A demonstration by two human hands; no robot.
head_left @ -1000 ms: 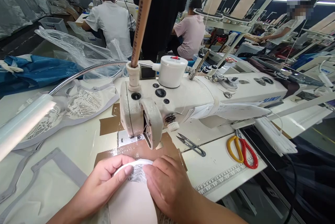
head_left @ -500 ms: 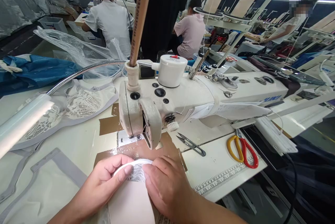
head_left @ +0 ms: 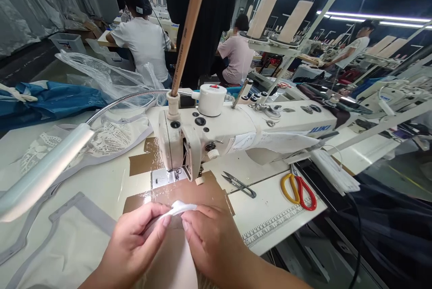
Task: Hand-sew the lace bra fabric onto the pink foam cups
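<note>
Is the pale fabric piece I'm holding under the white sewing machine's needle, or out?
Out: your left hand and right hand pinch the pale fabric piece, with glossy brown tape between it and the silver plate.

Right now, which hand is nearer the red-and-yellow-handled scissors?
Right. The right hand is left of the scissors and closer to the wearer, not touching them; the left hand is farther left, beyond the right hand.

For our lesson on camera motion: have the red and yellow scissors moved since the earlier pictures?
No: the scissors keep their place at the far end of the ruler markings; only the whole view has shifted.
</note>
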